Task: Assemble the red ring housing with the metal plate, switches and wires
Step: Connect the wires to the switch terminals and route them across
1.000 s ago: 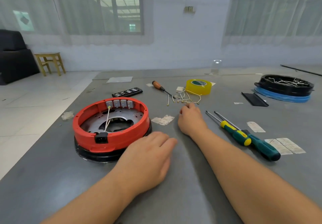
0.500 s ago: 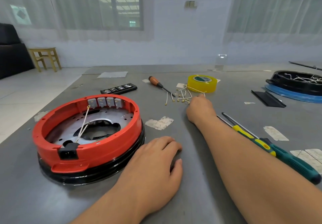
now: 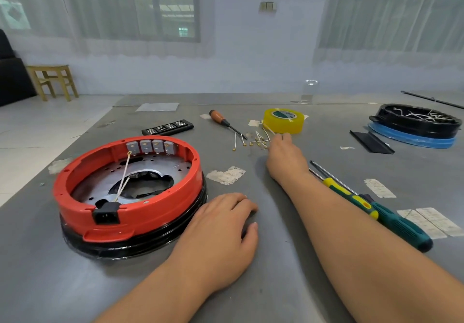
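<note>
The red ring housing (image 3: 140, 212) sits on a black base at the left of the grey table. Inside it lie the metal plate (image 3: 165, 169) and a row of grey switches (image 3: 150, 147) on its far wall. A white wire (image 3: 124, 174) runs from one switch to the black socket (image 3: 106, 216) at the front. My left hand (image 3: 221, 237) rests flat on the table just right of the housing. My right hand (image 3: 285, 154) reaches into the loose white wires (image 3: 258, 139) beside the yellow tape and pinches one of them at its fingertips.
A yellow tape roll (image 3: 283, 120) and an orange-handled screwdriver (image 3: 223, 122) lie behind the wires. Two green screwdrivers (image 3: 376, 209) lie right of my right forearm. A black bit case (image 3: 167, 128), a black strip (image 3: 371, 142) and a black-and-blue ring assembly (image 3: 414, 124) lie farther out.
My head has moved closer and left, so the housing looks larger. My right hand has reached farther forward into the wire pile. My left hand has stayed on the table.
</note>
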`<state>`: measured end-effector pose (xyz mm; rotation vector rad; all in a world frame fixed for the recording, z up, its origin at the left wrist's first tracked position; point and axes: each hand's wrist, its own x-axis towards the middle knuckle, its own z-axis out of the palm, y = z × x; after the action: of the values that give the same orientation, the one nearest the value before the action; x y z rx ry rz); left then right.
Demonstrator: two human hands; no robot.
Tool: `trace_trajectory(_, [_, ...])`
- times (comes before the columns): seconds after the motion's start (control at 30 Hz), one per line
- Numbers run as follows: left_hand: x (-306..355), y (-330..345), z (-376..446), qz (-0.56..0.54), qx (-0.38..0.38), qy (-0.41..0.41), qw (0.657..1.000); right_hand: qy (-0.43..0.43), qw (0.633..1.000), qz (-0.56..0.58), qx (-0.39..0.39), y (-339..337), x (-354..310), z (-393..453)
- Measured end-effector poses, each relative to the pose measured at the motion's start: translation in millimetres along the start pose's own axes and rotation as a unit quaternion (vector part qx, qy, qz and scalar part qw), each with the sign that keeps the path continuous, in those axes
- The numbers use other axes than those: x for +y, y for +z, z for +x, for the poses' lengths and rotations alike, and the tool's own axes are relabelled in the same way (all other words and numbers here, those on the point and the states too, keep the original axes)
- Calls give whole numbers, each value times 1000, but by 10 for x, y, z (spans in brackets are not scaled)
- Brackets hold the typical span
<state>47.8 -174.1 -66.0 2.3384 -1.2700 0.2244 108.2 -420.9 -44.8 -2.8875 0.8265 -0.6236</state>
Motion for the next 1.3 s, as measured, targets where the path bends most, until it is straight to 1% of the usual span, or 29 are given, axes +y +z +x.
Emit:
trace_trajectory(0.2, [-21,-28,9,-27,-9,-10,1000,-13,994,-9,104,-122,-77,-326])
trace_trajectory(0.27, [-19,-46,12,-67,-5,-26,997,-22,993,2,120,-182,-152,-499])
trace_trajectory(0.33, [-6,-83,7,-140,18,-56,988,-44,988,23,143,-247,-245,-728])
trace_trajectory(0.43, [-14,-130,2,-272,87,-115,951,-91,976,55,189,-393,-399,-1124])
trace_trajectory(0.53, [-6,-186,-42,-402,145,-165,889,-154,964,47,210,-520,-489,-1490])
trace_trajectory(0.57, [8,-209,-64,-432,152,-170,872,-178,961,41,209,-544,-502,-1589])
trace_trajectory(0.6, [17,-232,-87,-437,158,-167,870,-199,958,39,201,-565,-512,-1672])
trace_trajectory(0.7, [42,-290,-167,-366,170,-159,901,-249,950,56,179,-630,-531,-1818])
trace_trajectory(0.73, [46,-300,-186,-356,173,-164,904,-258,950,74,156,-648,-539,-1834])
trace_trajectory(0.8, [43,-321,-215,-357,184,-181,898,-265,952,107,114,-654,-528,-1840])
trace_trajectory(0.83, [48,-330,-230,-369,187,-193,890,-263,950,123,116,-647,-513,-1835])
trace_trajectory(0.87, [54,-339,-260,-392,188,-202,878,-252,947,150,128,-644,-499,-1825])
trace_trajectory(0.93, [43,-363,-359,-446,185,-209,850,-195,936,241,166,-649,-463,-1773])
trace_trajectory(1.0, [-4,-405,-503,-457,171,-201,849,-124,919,329,179,-644,-431,-1722])
trace_trajectory(1.03, [-26,-428,-564,-460,160,-198,851,-101,911,362,167,-645,-422,-1699])
trace_trajectory(1.07, [-47,-452,-610,-467,151,-200,848,-86,908,387,135,-649,-423,-1684])
trace_trajectory(1.13, [-64,-484,-641,-483,144,-204,839,-86,908,405,66,-620,-440,-1673])
trace_trajectory(1.2, [-47,-496,-627,-486,145,-204,837,-76,892,445,13,-579,-458,-1674])
trace_trajectory(1.3, [-23,-500,-622,-497,163,-200,829,-27,825,563,-45,-599,-432,-1655])
